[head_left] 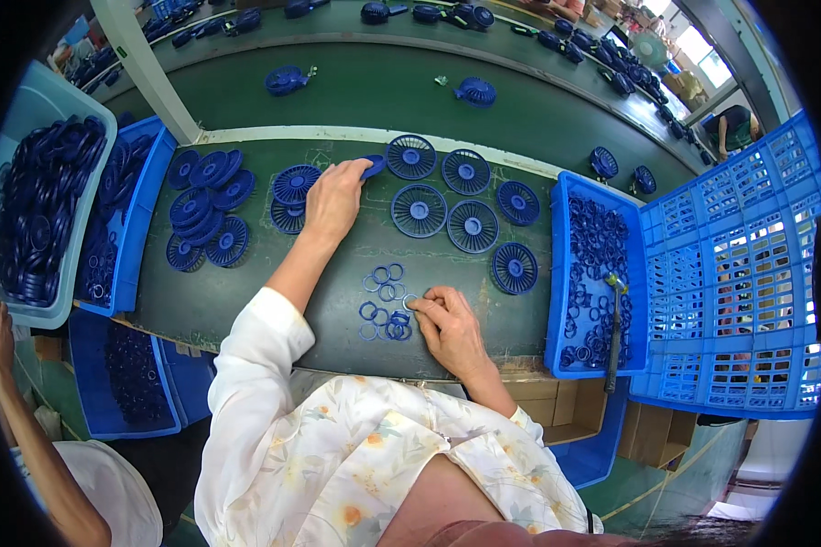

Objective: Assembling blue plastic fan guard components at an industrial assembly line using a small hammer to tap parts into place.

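My left hand [333,202] reaches across the green tabletop, its fingers closed on the edge of a small dark blue disc [373,166], seemingly a fan grille. Just under that hand lie stacked round fan grilles [296,184]. Nearer to me, my right hand [452,330] pinches a thin ring [410,302] between thumb and forefinger. That ring is at the right side of a loose group of small blue rings [368,311] on the table. Beyond them, several spoked fan grilles [419,211] lie flat, mostly apart from one another.
More grilles [192,208] are piled at left, beside a blue bin [160,173] and a pale tub [100,100] of dark parts. At right stand a bin [561,273] of rings, a hammer [614,337] across its rim, and a blue crate [684,310]. A co-worker's arm [32,438] is at left.
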Action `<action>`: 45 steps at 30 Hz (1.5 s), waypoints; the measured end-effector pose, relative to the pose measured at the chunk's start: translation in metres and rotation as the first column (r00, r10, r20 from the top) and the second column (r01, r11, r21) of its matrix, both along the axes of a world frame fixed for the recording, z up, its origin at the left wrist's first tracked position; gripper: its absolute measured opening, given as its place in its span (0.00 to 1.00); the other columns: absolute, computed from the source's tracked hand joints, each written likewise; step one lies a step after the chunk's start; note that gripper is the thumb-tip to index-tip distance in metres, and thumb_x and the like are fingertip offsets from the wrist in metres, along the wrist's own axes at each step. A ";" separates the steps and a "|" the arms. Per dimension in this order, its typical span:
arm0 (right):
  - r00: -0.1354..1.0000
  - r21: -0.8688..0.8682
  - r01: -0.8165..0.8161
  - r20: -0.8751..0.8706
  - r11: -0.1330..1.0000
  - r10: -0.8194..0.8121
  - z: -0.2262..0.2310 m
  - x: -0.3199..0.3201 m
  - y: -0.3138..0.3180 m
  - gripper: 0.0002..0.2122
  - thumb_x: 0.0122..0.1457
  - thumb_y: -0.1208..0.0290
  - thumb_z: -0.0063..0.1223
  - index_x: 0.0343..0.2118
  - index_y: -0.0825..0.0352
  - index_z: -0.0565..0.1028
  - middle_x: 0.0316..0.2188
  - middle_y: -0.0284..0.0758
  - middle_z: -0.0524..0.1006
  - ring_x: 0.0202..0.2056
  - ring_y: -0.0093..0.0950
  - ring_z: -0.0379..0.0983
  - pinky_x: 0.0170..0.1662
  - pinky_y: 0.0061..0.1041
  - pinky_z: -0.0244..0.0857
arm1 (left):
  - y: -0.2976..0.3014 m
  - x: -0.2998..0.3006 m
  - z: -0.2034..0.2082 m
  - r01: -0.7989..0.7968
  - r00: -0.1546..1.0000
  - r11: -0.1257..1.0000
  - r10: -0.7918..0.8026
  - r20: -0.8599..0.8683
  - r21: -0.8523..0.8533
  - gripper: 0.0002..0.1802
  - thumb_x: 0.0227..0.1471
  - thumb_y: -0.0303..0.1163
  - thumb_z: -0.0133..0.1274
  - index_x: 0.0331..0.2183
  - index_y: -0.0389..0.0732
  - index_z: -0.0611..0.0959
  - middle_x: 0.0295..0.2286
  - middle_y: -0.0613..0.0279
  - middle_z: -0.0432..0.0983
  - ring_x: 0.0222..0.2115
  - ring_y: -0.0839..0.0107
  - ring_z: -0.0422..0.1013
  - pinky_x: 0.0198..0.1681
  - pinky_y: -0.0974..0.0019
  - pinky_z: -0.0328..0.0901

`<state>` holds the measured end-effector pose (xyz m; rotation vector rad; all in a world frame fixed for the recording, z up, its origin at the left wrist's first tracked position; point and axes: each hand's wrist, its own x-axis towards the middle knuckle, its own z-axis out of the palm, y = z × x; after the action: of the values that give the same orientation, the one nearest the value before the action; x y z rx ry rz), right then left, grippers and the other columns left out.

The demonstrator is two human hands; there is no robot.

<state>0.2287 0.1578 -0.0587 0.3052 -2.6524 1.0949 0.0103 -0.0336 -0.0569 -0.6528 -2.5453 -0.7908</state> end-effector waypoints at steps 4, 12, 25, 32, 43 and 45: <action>1.000 -0.048 -0.011 0.006 0.999 0.011 0.000 -0.003 0.004 0.07 0.54 0.78 0.64 0.37 0.68 0.81 0.40 0.39 0.75 0.39 0.35 0.76 0.42 0.34 0.72 | 0.004 -0.028 -0.020 -0.046 0.997 0.978 0.057 0.050 -0.203 0.25 0.56 0.25 0.55 0.56 0.44 0.77 0.56 0.50 0.73 0.60 0.51 0.65 0.66 0.49 0.58; 0.995 -0.227 0.050 0.096 0.973 -0.028 0.000 -0.004 0.010 0.05 0.57 0.78 0.63 0.34 0.71 0.79 0.42 0.41 0.77 0.35 0.33 0.78 0.40 0.29 0.73 | -0.042 -0.004 0.026 -0.222 0.928 0.901 0.312 0.202 -0.373 0.51 0.43 0.52 0.67 0.65 0.43 0.67 0.64 0.40 0.59 0.66 0.40 0.52 0.69 0.49 0.52; 0.893 -0.929 0.300 0.354 0.218 0.278 0.000 -0.008 0.022 0.07 0.68 0.75 0.53 0.47 0.66 0.74 0.38 0.33 0.80 0.34 0.18 0.77 0.37 0.17 0.73 | -0.057 0.050 0.047 -0.040 0.776 0.792 -0.360 0.518 0.610 0.38 0.53 0.51 0.63 0.59 0.42 0.76 0.47 0.54 0.74 0.46 0.65 0.72 0.49 0.61 0.68; 0.908 -0.938 0.303 0.338 0.168 0.248 0.002 -0.009 0.024 0.08 0.65 0.75 0.58 0.45 0.65 0.77 0.40 0.32 0.81 0.31 0.15 0.78 0.32 0.14 0.74 | -0.018 0.100 0.034 -0.338 0.234 0.298 -0.892 0.386 0.893 0.36 0.60 0.54 0.56 0.60 0.40 0.71 0.49 0.60 0.74 0.43 0.72 0.73 0.39 0.71 0.70; 0.939 -0.954 0.283 0.296 0.096 0.176 0.021 -0.001 0.030 0.12 0.66 0.76 0.55 0.51 0.67 0.75 0.45 0.33 0.79 0.38 0.21 0.79 0.44 0.21 0.75 | 0.001 0.111 0.027 -0.203 0.251 0.262 -0.918 0.308 0.944 0.59 0.39 0.73 0.62 0.61 0.43 0.66 0.33 0.72 0.67 0.26 0.85 0.59 0.25 0.80 0.56; 0.938 -0.957 0.276 0.288 0.086 0.193 0.023 0.001 0.031 0.12 0.66 0.76 0.54 0.52 0.67 0.74 0.47 0.33 0.77 0.40 0.22 0.78 0.46 0.22 0.74 | 0.002 0.110 0.022 -0.156 0.295 0.327 -0.885 0.360 0.932 0.53 0.42 0.71 0.61 0.58 0.42 0.69 0.31 0.73 0.68 0.25 0.86 0.61 0.25 0.80 0.58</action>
<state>0.2296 0.1886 -0.0352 -0.3205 -1.3198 2.8005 0.1206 -0.0316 -0.0344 -0.6540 -1.8448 -3.2290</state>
